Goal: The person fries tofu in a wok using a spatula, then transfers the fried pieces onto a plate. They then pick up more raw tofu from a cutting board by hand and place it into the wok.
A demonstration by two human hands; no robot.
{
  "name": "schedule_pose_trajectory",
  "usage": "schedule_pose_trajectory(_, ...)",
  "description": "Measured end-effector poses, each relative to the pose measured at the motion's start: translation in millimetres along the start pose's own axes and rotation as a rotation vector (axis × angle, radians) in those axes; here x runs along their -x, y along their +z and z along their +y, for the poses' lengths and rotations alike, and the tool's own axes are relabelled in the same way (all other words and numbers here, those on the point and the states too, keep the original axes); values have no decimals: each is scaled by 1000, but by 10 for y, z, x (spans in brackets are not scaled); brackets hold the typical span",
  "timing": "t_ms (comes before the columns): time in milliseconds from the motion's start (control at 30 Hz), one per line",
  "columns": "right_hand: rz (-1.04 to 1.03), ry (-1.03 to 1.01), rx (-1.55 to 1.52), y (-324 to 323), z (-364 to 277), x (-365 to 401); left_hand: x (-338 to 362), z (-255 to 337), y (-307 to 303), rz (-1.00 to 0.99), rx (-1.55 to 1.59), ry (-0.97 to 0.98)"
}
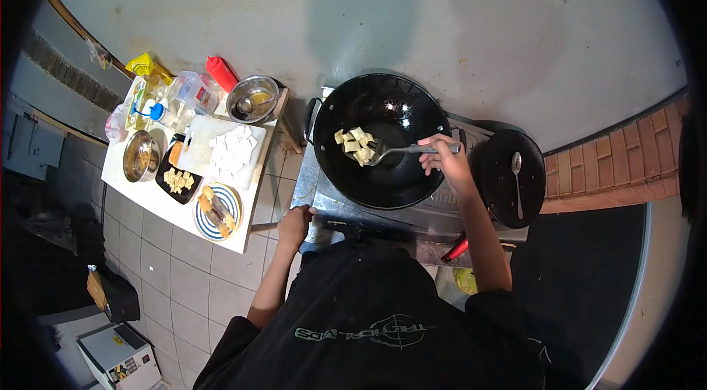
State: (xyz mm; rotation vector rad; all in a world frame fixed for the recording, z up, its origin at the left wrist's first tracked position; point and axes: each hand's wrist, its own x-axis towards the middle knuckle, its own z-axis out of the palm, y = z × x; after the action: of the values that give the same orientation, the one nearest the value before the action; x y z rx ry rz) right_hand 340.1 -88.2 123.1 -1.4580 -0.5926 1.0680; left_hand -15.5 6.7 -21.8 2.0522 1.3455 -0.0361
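Note:
My right hand (pixel 440 156) is closed around the handle of a metal spatula (pixel 398 150). The spatula's head reaches into a large black wok (pixel 353 191) on the stove (pixel 324 202), touching a cluster of pale yellow cubes, perhaps tofu (pixel 355 142). These cubes sit together on the wok's left side, and its dark surface shines with wet spots. Down at the stove's front left corner is my left hand (pixel 296 224), fingers curled in; what lies under them is hidden.
Right of the wok, a spoon (pixel 517 184) lies on a black pan (pixel 490 176). The white table (pixel 239 232) at left bears a cutting board (pixel 195 150) with white pieces, a black tray (pixel 177 197), a striped plate (pixel 234 206), metal bowls and a red squeeze bottle (pixel 221 73).

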Motion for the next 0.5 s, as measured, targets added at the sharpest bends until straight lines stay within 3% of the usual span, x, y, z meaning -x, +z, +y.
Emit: schedule_pose_trajectory(500,-101,-40,-3,313,-64,-35,-13,-26,46,5,0,-11)
